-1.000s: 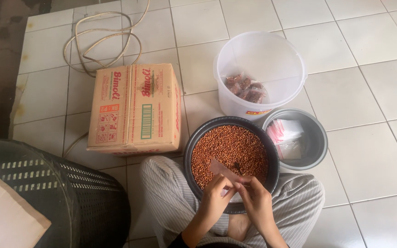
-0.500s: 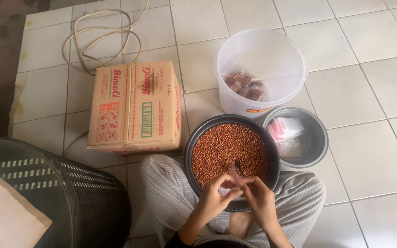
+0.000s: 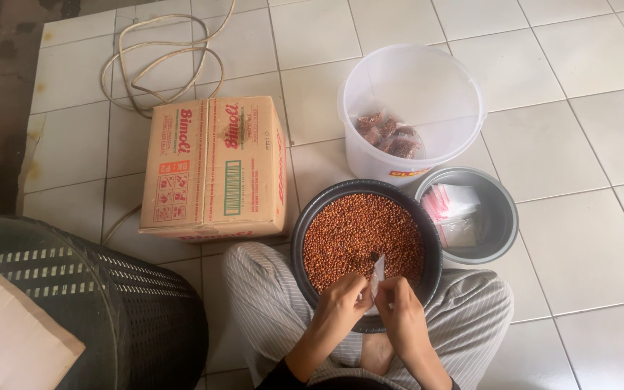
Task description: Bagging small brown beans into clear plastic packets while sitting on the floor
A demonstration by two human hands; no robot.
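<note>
Resting on the lap of a seated person, a dark round basin (image 3: 305,238) is seen filled nearly to the rim with small reddish-brown peanuts (image 3: 359,238). At its near edge a small clear plastic pouch (image 3: 377,278) is held upright between both hands, with a few dark nuts visible at its mouth. The left hand (image 3: 341,307) is closed around the pouch from one side, and the right hand (image 3: 401,318) is pinched on it from the other, so that the two hands are brought close together over the basin's rim.

Just beyond the basin, a tall white plastic bucket (image 3: 427,79) is placed on the tiled floor (image 3: 579,144); several filled packets (image 3: 388,133) of the same reddish nuts are piled at its bottom. Beside the basin, touching or nearly touching it, a grey metal bowl (image 3: 503,217) is set, in which empty clear pouches (image 3: 451,209) with red strips are kept.

A closed cardboard box (image 3: 214,170) is laid next to the basin, with a coiled pale cord (image 3: 160,65) behind it. A dark perforated basket (image 3: 95,303) is found at the near corner, with a piece of brown cardboard (image 3: 9,332) lying on it.
</note>
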